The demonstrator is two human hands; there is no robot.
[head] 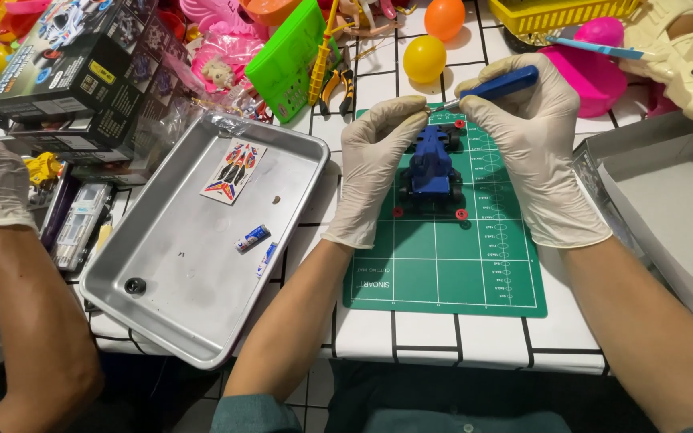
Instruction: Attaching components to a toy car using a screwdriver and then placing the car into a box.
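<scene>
Closest is the green cutting mat (443, 273) on the white tiled table (435, 329). Beside it sits a metal tray (178, 281) with a sticker sheet (234, 171). On the mat stands a small blue toy car (431, 170). The gloved left hand (374, 164) pinches the tool tip by the car. The gloved right hand (543, 152) grips a blue screwdriver (495, 84). Farther back lie two toy eggs (425, 58)
</scene>
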